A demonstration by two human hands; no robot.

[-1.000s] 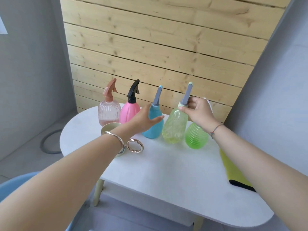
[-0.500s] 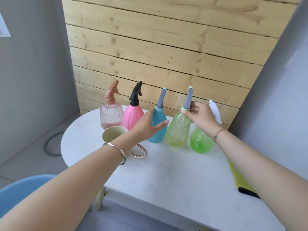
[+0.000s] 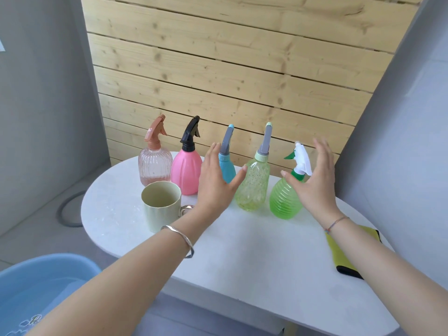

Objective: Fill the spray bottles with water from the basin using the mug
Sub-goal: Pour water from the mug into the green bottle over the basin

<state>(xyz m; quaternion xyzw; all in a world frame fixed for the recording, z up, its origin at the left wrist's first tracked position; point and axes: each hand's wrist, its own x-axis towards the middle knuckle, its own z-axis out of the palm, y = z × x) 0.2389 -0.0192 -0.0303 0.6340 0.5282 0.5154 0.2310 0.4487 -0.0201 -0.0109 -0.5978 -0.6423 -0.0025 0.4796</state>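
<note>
1. I am holding my left hand [image 3: 215, 180] up over the white table [image 3: 254, 258], fingers straight and spread, gripping nothing. It is hovering in front of the blue bottle [image 3: 228, 169] and covering part of it.
2. I am keeping my right hand [image 3: 312, 180] just as open, fingers spread and palm facing left, with nothing in it. It is overlapping the green ribbed bottle [image 3: 283, 200]; I cannot tell whether the thumb is touching it.
3. The five spray bottles are standing upright in a row along the far edge of the table. From my left they are the clear peach bottle [image 3: 154, 168], the pink bottle [image 3: 186, 173], the blue one, the speckled pale green bottle [image 3: 254, 187] and the ribbed green one.
4. The speckled bottle is standing between my two hands.
5. The mug [image 3: 161, 209] is sitting upright just in front of the peach and pink bottles, its handle pointing toward my left wrist.
6. The blue basin [image 3: 48, 259] is sitting low at my left, below the table's edge, with water in it.
7. A yellow cloth [image 3: 349, 253] is lying on the table beside my right forearm.
</note>
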